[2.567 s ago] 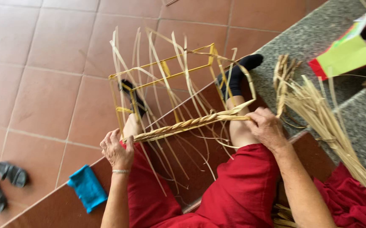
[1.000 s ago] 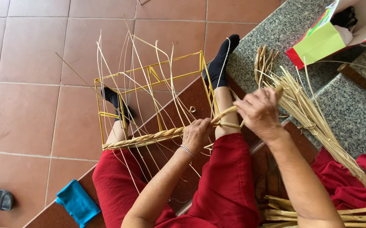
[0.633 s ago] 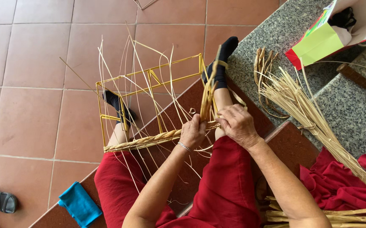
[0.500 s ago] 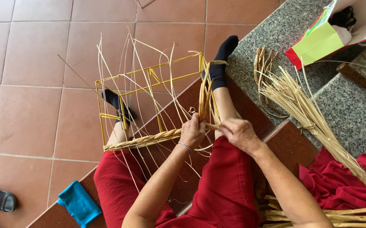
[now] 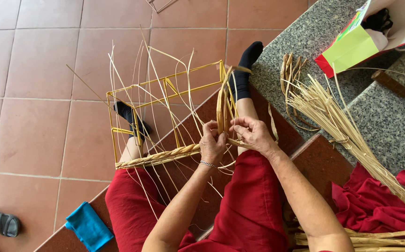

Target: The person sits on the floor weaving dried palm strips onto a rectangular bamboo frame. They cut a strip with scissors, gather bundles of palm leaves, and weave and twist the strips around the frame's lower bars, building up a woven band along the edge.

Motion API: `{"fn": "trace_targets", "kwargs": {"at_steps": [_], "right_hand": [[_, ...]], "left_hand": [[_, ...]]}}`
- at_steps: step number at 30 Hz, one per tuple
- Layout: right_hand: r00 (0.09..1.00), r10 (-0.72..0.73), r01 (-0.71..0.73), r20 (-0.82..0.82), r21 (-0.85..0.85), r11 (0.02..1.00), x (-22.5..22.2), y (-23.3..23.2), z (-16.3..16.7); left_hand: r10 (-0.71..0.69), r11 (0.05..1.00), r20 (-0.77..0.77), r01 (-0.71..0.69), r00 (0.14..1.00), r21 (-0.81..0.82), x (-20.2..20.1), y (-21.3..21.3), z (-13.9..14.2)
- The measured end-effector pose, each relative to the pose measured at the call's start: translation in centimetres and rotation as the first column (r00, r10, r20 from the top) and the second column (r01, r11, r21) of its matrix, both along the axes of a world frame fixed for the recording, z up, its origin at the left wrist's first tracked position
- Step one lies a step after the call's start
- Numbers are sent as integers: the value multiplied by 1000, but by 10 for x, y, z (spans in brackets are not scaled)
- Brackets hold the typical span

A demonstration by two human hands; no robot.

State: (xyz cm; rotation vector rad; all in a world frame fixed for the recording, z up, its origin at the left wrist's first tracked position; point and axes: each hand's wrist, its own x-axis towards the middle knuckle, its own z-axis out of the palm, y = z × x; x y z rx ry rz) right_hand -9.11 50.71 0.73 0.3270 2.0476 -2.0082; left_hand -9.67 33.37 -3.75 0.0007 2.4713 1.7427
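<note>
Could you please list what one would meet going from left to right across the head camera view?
Sandal → blue cloth → yellow wire frame → left hand → right hand → straw bundle → green bag

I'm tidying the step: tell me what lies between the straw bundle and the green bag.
Only bare speckled stone step lies between the straw bundle and the green bag in the head view; nothing else sits there.
</note>
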Motion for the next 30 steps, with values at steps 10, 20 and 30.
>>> {"fn": "trace_targets", "kwargs": {"at_steps": [10,20,30], "right_hand": [[712,468,79,-524,722,688,-3,-3,27],[897,425,-64,-120,916,395,3,24,0],[894,384,28,-229,886,463,30,23,-6]], "left_hand": [[-392,917,11,391,920,-83,-8,-8,3],[-349,935,-35,345,937,-87,-4,-7,22],[-336,889,184,376,924,-262,-36,2,-3]]}}
